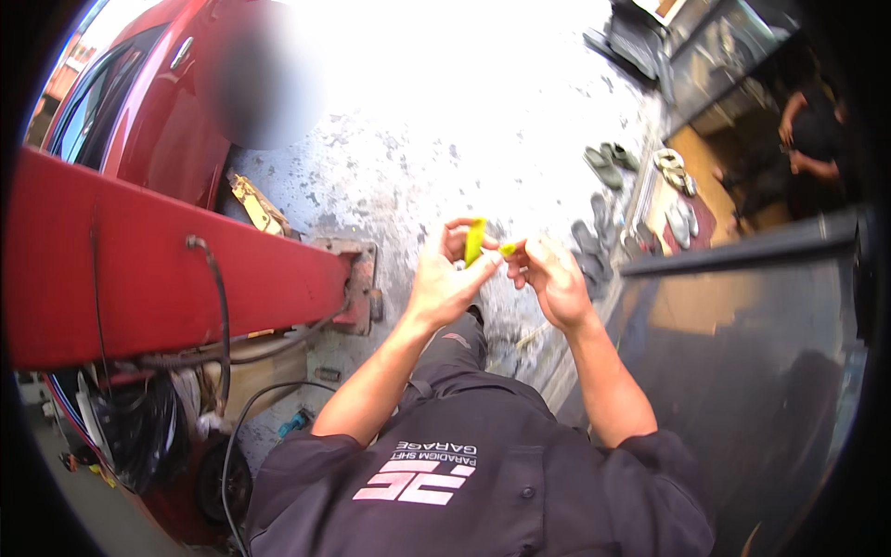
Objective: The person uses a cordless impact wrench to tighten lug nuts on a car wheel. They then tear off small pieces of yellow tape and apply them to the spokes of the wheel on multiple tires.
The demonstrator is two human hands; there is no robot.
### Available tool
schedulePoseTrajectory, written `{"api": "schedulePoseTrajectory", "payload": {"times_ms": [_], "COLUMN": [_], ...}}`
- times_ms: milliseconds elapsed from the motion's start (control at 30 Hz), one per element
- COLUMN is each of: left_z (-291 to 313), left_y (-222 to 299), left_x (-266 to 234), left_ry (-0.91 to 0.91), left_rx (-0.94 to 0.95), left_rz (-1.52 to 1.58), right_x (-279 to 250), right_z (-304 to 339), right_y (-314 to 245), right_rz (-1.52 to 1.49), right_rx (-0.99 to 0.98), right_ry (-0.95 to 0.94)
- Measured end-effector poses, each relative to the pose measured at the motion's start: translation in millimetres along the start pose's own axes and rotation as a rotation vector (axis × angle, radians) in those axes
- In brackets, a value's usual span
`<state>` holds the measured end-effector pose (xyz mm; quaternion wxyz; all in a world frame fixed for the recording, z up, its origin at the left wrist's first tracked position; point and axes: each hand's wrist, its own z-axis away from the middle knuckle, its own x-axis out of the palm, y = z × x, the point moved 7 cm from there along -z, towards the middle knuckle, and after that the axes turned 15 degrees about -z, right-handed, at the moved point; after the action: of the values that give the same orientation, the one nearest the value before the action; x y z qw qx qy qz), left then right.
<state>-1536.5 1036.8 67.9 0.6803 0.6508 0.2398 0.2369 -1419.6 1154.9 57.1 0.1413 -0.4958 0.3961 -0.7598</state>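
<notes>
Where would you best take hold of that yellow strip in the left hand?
Probably pinch the yellow strip near its upper end, coming from the far side: it looks long and narrow, and the left hand has its thumb by the lower end.

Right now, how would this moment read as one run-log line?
left hand: holds yellow strip | right hand: pinches yellow bit, join to strip unclear | rest: red post, red car, footwear
</notes>
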Motion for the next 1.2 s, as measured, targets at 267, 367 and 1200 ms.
{"api": "schedulePoseTrajectory", "payload": {"times_ms": [267,367,1200], "left_z": [-215.9,-292.0,-693.9], "left_y": [-12.1,-3.6,4.9], "left_x": [-57.8,-89.7,-573.4], "left_ry": [0.157,0.245,0.979], "left_rx": [-0.042,-0.095,0.043], "left_rz": [0.011,0.032,0.139], "right_x": [22.9,38.0,304.4], "right_z": [-235.8,-331.6,-1013.6], "right_y": [-61.6,-77.8,31.5], "right_rz": [0.438,0.481,0.566], "right_rx": [0.012,0.01,0.456], "right_ry": [-0.088,-0.164,-0.596]}}
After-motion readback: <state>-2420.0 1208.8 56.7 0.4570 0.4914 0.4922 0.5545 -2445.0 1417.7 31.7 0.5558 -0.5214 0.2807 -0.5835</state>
